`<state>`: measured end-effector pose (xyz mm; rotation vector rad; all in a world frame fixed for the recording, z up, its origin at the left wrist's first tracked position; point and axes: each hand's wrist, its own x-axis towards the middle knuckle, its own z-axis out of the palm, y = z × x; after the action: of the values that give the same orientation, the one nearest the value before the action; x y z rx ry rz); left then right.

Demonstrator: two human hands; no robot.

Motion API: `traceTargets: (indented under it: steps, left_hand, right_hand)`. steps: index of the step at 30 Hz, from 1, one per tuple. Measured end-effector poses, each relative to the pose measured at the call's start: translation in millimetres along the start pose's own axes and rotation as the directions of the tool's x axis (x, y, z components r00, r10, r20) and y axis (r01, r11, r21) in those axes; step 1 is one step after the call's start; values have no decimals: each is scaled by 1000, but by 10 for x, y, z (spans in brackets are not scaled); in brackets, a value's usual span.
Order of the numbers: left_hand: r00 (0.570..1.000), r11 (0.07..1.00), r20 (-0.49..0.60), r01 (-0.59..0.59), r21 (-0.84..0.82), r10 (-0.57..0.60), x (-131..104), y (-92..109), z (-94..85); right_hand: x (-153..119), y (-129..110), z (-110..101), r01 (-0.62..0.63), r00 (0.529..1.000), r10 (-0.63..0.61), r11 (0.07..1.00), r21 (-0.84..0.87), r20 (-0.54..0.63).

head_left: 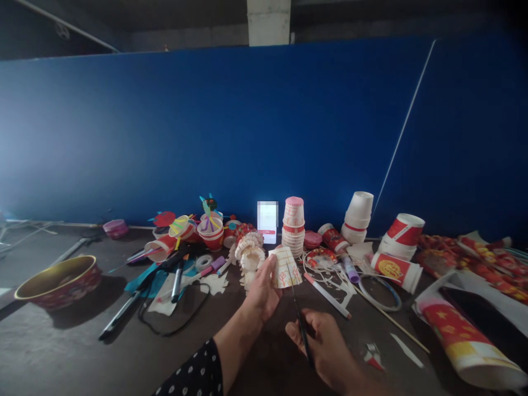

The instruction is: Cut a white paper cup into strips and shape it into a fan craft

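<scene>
My left hand (264, 291) grips a white paper piece (284, 267) by its left side. Yellow lines and red and yellow plant-like drawings cover the paper. In my right hand (322, 341) is a pair of black-handled scissors (304, 330), its blades pointing up at the paper's lower part. Whether the blades touch the paper I cannot tell. Behind the paper stands a stack of paper cups (293, 231) with a pink top. A cream ruffled object (249, 253) lies just left of the paper, and a capped marker (328, 294) rests to its right.
A gold-rimmed bowl (58, 280) stands at the left. Decorated cups (210, 231) and a phone (269, 223) line the back. To the right are a red-and-white cup (396, 269), a wooden stick (400, 327), a cup lying down (466, 341) and a dark phone (487, 319). A blue partition rises behind.
</scene>
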<state>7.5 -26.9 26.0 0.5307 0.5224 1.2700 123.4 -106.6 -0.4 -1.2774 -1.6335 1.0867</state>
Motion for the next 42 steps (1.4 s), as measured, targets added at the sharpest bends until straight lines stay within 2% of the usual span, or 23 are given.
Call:
traceTargets:
  steps: [15, 27, 35, 42]
  left_hand:
    - [999, 1000, 38, -10, 4, 10, -27, 18, 38]
    - [998, 999, 40, -38, 25, 37, -21, 24, 38]
    - [997, 998, 66, -49, 39, 46, -5, 29, 20]
    - [997, 998, 56, -54, 30, 52, -19, 28, 35]
  right_hand:
    - [-2, 11, 11, -25, 1000, 25, 999, 27, 12]
    - [15, -7, 42, -50, 998, 50, 999, 6, -28]
    - [14, 43, 17, -34, 999, 34, 999, -6, -7]
    - [30, 17, 28, -68, 998, 68, 997, -43, -20]
